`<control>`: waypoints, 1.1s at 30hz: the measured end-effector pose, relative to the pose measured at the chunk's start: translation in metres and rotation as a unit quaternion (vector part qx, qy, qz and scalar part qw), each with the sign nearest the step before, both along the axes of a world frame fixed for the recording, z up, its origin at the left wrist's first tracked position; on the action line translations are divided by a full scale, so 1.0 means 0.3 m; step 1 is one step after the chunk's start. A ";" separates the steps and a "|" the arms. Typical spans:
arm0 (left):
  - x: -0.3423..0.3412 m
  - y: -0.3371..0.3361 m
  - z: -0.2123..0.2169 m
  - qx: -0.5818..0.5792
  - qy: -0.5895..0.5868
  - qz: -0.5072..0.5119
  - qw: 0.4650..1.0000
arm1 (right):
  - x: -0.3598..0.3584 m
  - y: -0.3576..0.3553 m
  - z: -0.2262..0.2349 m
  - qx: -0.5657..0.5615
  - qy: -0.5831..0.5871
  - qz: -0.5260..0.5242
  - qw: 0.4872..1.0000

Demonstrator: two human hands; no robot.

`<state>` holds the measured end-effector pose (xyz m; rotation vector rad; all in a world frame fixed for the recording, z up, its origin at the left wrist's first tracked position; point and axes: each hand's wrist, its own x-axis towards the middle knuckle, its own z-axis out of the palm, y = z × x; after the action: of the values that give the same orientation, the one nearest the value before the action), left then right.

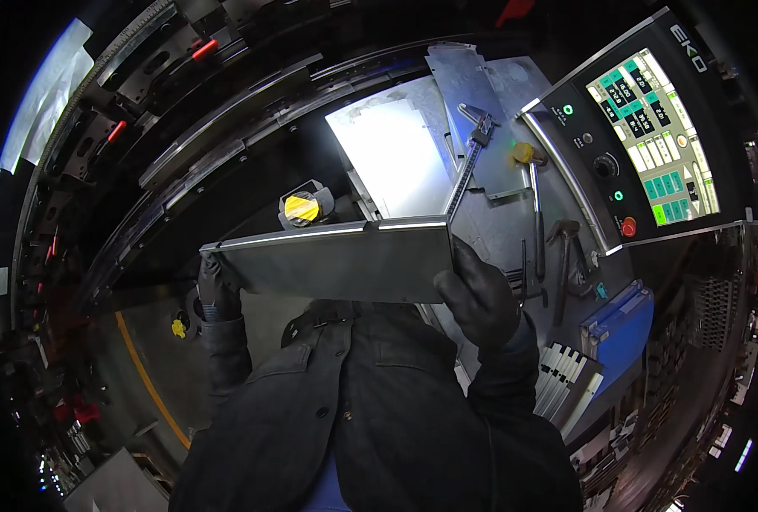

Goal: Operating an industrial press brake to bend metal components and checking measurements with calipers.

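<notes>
A long, dark sheet metal panel with a bright bent upper edge is held level in front of my jacket. My left hand, in a black glove, grips its left end. At the opposite end my gloved right hand clasps the panel, thumb on the near face and the other fingers partly hidden behind. A small notch shows in the panel's top edge. Just beyond it sits a yellow-topped foot pedal or similar device, whose exact kind I cannot make out.
On the metal table lie a bright sheet, a digital caliper, a yellow-headed mallet and a clamp. A control panel with a lit screen stands right, above a blue binder. The machine's long beam curves across the far left.
</notes>
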<state>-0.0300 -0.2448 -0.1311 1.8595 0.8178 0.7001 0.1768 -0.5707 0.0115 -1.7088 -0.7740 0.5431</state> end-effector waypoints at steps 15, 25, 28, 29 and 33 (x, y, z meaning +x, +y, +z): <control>0.103 0.038 0.213 0.516 0.303 -0.077 0.798 | 0.054 -0.073 -0.047 0.193 0.109 0.117 0.968; 0.435 -0.073 0.114 0.644 0.372 0.377 -0.552 | -0.164 -0.006 -0.093 0.210 -0.047 -0.144 0.966; 0.537 -0.029 0.092 0.739 0.283 0.385 -0.474 | -0.129 -0.090 -0.149 0.216 -0.136 -0.152 0.955; 0.556 -0.035 0.089 0.742 0.280 0.387 -0.470 | -0.119 -0.145 -0.199 0.141 -0.048 -0.275 0.950; 0.793 -0.083 0.106 0.716 0.261 0.377 -0.527 | -0.080 -0.441 -0.496 -0.188 -0.061 -0.479 0.855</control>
<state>0.2078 -0.2696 -0.0994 0.2226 -0.0599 -0.1392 0.1529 -0.7030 -0.1372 -2.2348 0.1877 -0.1323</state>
